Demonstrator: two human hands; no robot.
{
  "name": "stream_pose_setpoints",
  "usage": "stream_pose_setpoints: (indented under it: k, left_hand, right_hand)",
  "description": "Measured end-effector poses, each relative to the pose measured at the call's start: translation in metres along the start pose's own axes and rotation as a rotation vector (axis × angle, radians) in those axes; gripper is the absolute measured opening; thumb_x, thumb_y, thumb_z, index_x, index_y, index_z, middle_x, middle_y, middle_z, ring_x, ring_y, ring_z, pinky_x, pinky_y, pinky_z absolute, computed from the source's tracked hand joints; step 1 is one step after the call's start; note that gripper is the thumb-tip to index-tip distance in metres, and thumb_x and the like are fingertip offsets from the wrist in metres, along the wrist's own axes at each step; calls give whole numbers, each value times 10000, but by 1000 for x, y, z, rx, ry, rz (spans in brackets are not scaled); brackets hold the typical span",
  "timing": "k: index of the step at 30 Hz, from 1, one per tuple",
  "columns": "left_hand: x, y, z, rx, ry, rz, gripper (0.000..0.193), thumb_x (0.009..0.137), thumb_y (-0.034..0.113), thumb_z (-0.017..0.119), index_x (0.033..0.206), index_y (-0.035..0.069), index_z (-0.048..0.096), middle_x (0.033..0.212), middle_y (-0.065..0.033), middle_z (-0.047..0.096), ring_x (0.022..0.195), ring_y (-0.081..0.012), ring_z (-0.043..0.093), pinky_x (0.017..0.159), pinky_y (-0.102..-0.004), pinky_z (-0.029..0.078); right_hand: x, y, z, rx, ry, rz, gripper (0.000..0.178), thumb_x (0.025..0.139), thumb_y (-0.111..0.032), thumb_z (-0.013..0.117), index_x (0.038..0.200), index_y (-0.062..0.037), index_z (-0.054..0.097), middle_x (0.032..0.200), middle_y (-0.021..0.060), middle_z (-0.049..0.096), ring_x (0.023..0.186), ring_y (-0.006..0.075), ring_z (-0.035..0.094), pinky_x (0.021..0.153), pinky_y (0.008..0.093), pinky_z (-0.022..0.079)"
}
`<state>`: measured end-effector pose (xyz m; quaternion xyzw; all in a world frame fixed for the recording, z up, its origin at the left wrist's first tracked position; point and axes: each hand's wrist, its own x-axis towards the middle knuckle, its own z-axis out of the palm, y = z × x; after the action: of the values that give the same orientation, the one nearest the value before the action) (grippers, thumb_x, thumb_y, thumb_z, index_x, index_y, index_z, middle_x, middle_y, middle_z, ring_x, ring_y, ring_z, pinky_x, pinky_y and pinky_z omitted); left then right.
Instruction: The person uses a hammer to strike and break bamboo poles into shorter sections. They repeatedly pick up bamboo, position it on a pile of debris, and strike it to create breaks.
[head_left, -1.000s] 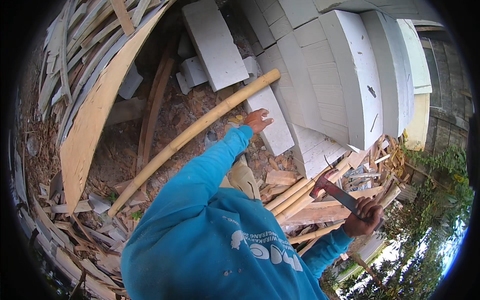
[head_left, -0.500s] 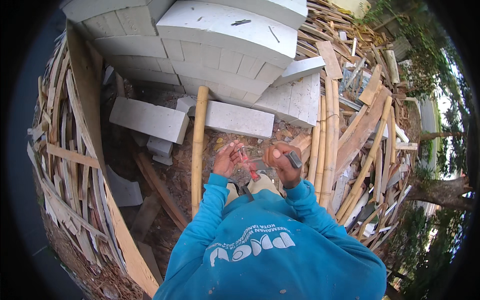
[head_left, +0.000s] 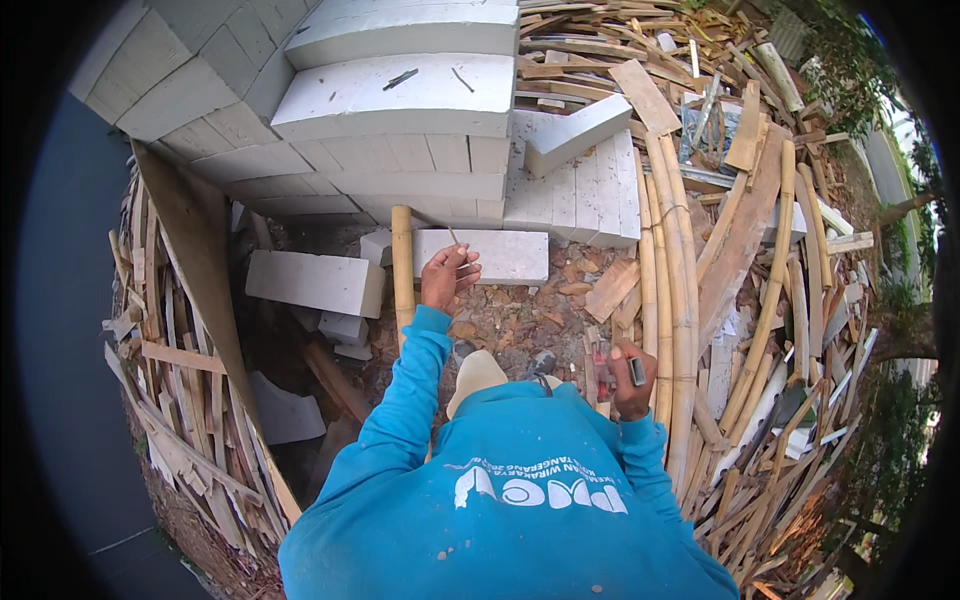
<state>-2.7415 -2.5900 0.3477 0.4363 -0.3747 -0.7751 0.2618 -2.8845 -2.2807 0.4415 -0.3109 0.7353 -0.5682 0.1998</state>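
My left hand is raised in front of me beside an upright bamboo pole. Its fingers pinch a thin grey nail-like piece that points up toward the white blocks. Lower and to the right, my right hand is closed around a tool with a dark grey, squarish end. A red part shows beside that fist; the tool's kind cannot be made out. Both arms are in blue sleeves, and the hands are well apart.
Stacked white blocks rise ahead, small dark pieces lying on top. Loose blocks rest on the rubble ground. A board stands at left. Bamboo poles and heaped scrap wood lie at right.
My hands have moved apart: the left up and slightly left with the thin piece, the right down and right with the tool. The view has also shifted.
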Motion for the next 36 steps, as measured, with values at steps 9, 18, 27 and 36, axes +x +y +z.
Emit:
stream_pose_setpoints:
  k: [9, 18, 27, 36]
  left_hand:
    - [147, 162, 14, 960, 365, 611, 271, 833, 202, 670, 1077, 89, 702, 924, -99, 710, 789, -189, 676, 729, -312, 546]
    - [301, 221, 61, 1271, 329, 701, 320, 783, 250, 713, 1055, 81, 712, 959, -125, 713, 881, -270, 680, 848, -360, 518]
    - [250, 179, 85, 656, 306, 988, 248, 908, 218, 607, 1038, 16, 665, 878, -79, 671, 735, -143, 573, 672, -290, 485]
    - [92, -12, 129, 1052, -1076, -407, 501, 943, 488, 525, 1047, 20, 671, 895, -101, 695, 701, -139, 619, 615, -274, 505]
  right_hand:
    - [-45, 80, -75, 62, 530, 228, 386, 940, -162, 530, 604, -72, 362, 542, -18, 367, 514, 73, 327, 475, 272, 254]
    - [-31, 87, -3, 122, 684, 385, 339, 932, -179, 540, 631, -78, 422, 570, -12, 400, 520, 81, 372, 484, 268, 289]
    - [-20, 72, 56, 348, 1004, 438, 277, 940, -199, 533, 699, -85, 460, 567, -9, 414, 510, 78, 407, 508, 247, 352]
    - [40, 21, 80, -174, 800, 330, 286, 907, -194, 589, 695, -22, 507, 583, 108, 472, 527, 230, 449, 583, 367, 392]
